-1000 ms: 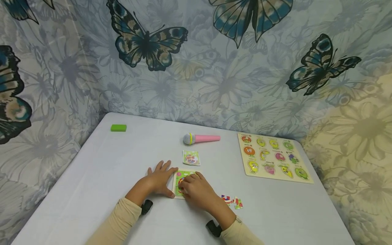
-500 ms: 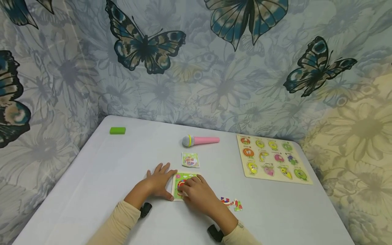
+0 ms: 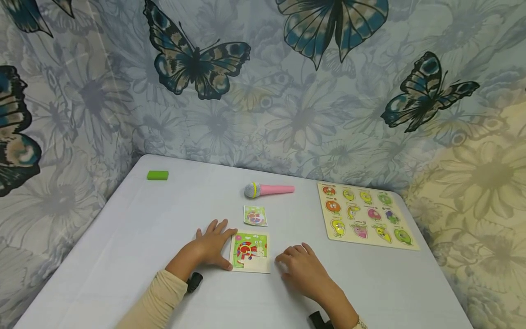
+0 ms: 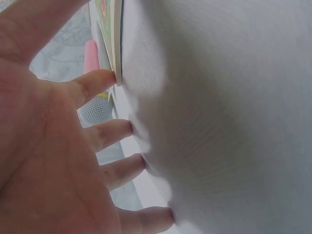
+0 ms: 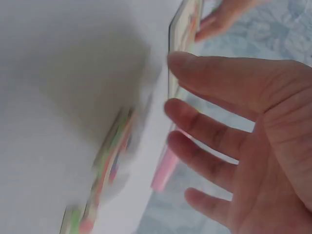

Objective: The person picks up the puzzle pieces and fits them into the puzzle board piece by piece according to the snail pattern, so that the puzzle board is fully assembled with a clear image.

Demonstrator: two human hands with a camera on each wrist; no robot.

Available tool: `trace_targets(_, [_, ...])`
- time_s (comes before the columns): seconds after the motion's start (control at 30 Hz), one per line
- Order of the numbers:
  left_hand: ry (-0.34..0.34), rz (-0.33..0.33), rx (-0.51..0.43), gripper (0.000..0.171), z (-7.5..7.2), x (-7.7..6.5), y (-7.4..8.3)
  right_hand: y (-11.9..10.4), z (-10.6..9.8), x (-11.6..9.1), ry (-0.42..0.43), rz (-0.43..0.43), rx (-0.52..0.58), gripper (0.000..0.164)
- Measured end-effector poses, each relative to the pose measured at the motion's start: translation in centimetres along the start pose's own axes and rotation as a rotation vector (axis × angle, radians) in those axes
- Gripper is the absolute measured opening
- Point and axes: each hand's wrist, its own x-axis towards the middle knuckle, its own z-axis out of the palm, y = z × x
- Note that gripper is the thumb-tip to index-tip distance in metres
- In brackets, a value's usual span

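Observation:
A small square jigsaw puzzle board (image 3: 256, 264) lies on the white table, its picture partly filled and its lower right part bare. My left hand (image 3: 212, 246) rests spread at its left side, thumb and index fingertip at the edge. In the left wrist view, the index fingertip (image 4: 109, 78) touches the board's side. To the board's right, my right hand (image 3: 305, 274) is over the table with loosely bent fingers, holding nothing. Loose puzzle pieces (image 5: 114, 153) appear blurred near it in the right wrist view; in the head view this hand hides them.
Behind the board lies a small picture card (image 3: 255, 215), with a pink toy microphone (image 3: 275, 189) farther back. A fruit puzzle board (image 3: 365, 217) sits at the right rear. A green block (image 3: 158, 175) lies at the far left corner. A butterfly-patterned wall covering (image 3: 263, 114) rises behind the table.
My right hand has left the puzzle board and moved right, over the loose pieces, uncovering the board's picture. The left hand has stayed at the board's left edge.

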Motion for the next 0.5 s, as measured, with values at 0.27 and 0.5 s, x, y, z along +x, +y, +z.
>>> trace_targets(0.27, [0.001, -0.008, -0.004, 0.095, -0.2, -0.3, 0.0, 1.7, -0.3, -2.0, -0.013, 0.105, -0.003, 0.025])
trace_targets(0.5, [-0.004, -0.006, 0.010, 0.096, 0.1, 0.0, -0.2, 1.9, -0.1, -2.6, -0.033, 0.130, -0.006, 0.029])
